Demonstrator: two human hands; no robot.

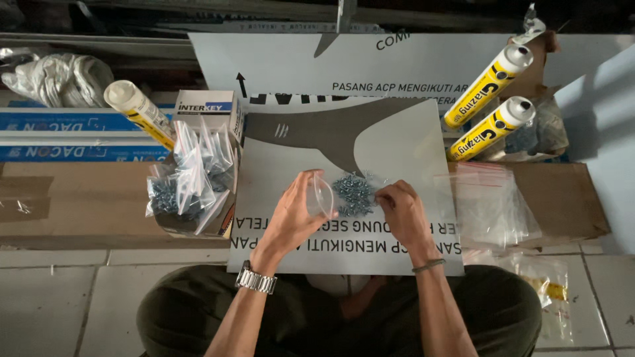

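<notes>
While left hand [291,215] fingers pinch small clear bag [322,196] | right hand [401,210] fingertips closed on screw pile [354,192]

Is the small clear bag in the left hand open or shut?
Open: the left hand holds the clear bag with its mouth spread toward the screw pile.

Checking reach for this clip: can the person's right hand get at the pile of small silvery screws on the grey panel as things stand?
Probably yes. The right hand already rests at the edge of the pile of small silvery screws on the grey panel, with nothing between them. The left hand holds a small clear plastic bag beside the pile, not over it.
</notes>
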